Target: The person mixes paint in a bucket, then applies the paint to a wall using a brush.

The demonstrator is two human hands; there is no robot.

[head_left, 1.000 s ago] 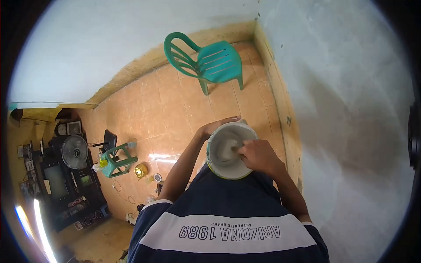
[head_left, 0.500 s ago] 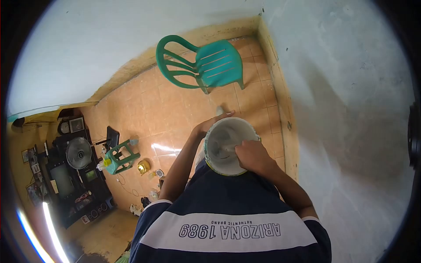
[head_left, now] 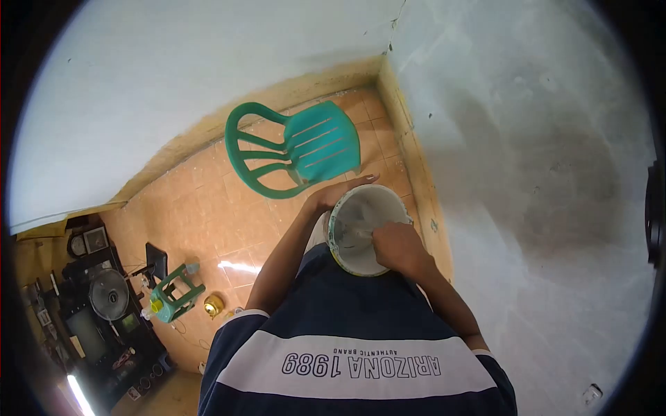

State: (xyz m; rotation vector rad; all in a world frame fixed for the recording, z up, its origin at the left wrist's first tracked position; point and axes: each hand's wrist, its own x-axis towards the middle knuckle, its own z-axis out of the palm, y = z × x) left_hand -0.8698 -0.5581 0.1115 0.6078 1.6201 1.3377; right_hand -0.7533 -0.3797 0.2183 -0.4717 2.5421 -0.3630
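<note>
Two hands on one container. The left hand (head_left: 334, 195) is wrapped round the far outer wall of a small white bucket (head_left: 345, 258), with the fingers curved along the rim and pressed to it, gripping the bucket from outside. The right hand (head_left: 397, 247) sits over the near right edge of the rim, fingers curled shut into a fist around a pale stirring tool (head_left: 356, 229) that reaches down inside. The tool is coated and blurred, so its kind cannot be told. The bucket is held close in front of the person's chest, just above the dark blue shirt (head_left: 361, 305) with its white band, mouth tilted slightly toward the camera. Its inner walls are smeared white-grey. Below it lies an orange tiled floor (head_left: 208, 208), close to the corner where two pale walls meet. A green plastic chair (head_left: 305, 154) stands on the tiles just beyond the bucket, apart from both hands. Well off to the left are a small green stool (head_left: 170, 295), a standing fan (head_left: 107, 294) and a brass-coloured object (head_left: 213, 304).
</note>
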